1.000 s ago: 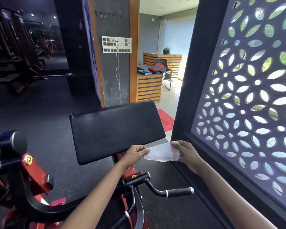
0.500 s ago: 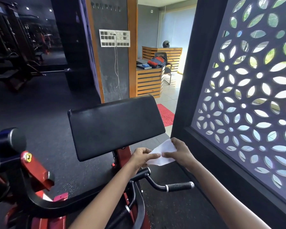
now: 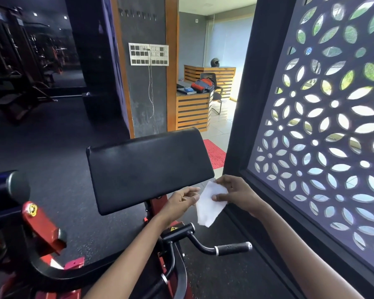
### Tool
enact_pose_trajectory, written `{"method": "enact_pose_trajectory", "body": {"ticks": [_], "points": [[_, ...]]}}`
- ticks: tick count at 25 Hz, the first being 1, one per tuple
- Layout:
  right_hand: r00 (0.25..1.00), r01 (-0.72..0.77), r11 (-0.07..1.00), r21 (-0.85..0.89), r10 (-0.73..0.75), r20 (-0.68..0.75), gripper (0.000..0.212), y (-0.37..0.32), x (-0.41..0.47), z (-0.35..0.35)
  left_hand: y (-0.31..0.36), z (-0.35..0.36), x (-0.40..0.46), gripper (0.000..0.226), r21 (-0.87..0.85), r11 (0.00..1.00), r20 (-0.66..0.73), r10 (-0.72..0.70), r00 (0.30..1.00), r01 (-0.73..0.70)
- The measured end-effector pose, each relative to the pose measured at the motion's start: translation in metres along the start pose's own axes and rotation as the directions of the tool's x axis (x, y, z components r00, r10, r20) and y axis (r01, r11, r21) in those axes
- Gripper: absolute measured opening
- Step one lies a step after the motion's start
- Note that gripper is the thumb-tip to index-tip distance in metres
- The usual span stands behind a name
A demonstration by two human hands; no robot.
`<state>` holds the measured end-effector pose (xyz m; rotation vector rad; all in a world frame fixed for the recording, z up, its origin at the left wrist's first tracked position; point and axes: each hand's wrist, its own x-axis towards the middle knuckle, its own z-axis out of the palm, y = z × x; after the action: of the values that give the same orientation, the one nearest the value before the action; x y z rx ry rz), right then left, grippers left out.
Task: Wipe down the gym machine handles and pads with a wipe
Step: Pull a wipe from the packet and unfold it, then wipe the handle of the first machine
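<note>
A white wipe (image 3: 209, 205) hangs folded just below the right corner of the black arm pad (image 3: 147, 167) of a red and black curl machine. My right hand (image 3: 235, 194) pinches the wipe's upper part between thumb and fingers. My left hand (image 3: 183, 200) is beside the wipe's left edge with loosely curled fingers; whether it touches the wipe is unclear. Below the hands a black handle (image 3: 232, 248) with a textured grip points right. A round black roller pad (image 3: 9, 188) sits at the far left.
A dark patterned screen (image 3: 324, 134) stands close on the right. The red machine frame (image 3: 41, 223) and curved black bar (image 3: 73, 275) fill the lower left. Dark rubber floor spreads left; a wooden desk (image 3: 192, 108) and red mat (image 3: 214, 152) lie beyond.
The wipe has gone from held flat between both hands to folded and hanging from my right hand. My left hand has loosened its grip on the wipe's left edge.
</note>
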<state>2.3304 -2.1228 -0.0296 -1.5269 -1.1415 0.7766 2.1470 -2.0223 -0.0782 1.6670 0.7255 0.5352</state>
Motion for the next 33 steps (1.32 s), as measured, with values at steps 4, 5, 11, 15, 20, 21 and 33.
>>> {"method": "enact_pose_trajectory", "body": {"ticks": [4, 5, 11, 15, 20, 21, 33], "points": [[0.993, -0.088, 0.971, -0.221, 0.068, -0.099, 0.043, 0.011, 0.0, -0.006, 0.001, -0.003, 0.0, 0.025, -0.124, 0.988, -0.066, -0.101, 0.993, 0.092], [0.994, -0.097, 0.955, -0.28, 0.077, -0.082, 0.041, 0.016, -0.003, -0.005, 0.0, -0.004, 0.0, 0.024, -0.127, 0.987, -0.056, -0.109, 0.992, 0.101], [0.995, 0.07, 0.923, -0.378, -0.037, 0.095, 0.024, 0.002, 0.0, 0.002, -0.005, 0.007, 0.0, 0.045, -0.053, 0.997, 0.084, -0.056, 0.995, 0.06], [0.965, 0.128, 0.967, -0.219, -0.071, 0.252, 0.012, -0.022, 0.001, 0.006, -0.002, 0.011, 0.0, 0.037, -0.123, 0.992, 0.135, 0.025, 0.991, -0.008], [0.979, -0.039, 0.997, 0.069, 0.025, 0.201, 0.016, -0.02, 0.004, 0.0, 0.004, 0.004, -0.005, 0.017, -0.311, 0.95, 0.192, 0.078, 0.978, -0.014], [0.982, -0.086, 0.985, 0.153, 0.058, 0.18, 0.017, -0.017, 0.003, 0.001, 0.006, 0.004, -0.007, 0.018, -0.33, 0.944, 0.181, 0.074, 0.981, -0.01], [0.989, -0.131, 0.99, -0.045, 0.134, 0.067, 0.02, 0.006, -0.005, 0.019, 0.0, 0.013, -0.002, 0.012, -0.306, 0.951, -0.189, -0.024, 0.982, -0.036]]}}
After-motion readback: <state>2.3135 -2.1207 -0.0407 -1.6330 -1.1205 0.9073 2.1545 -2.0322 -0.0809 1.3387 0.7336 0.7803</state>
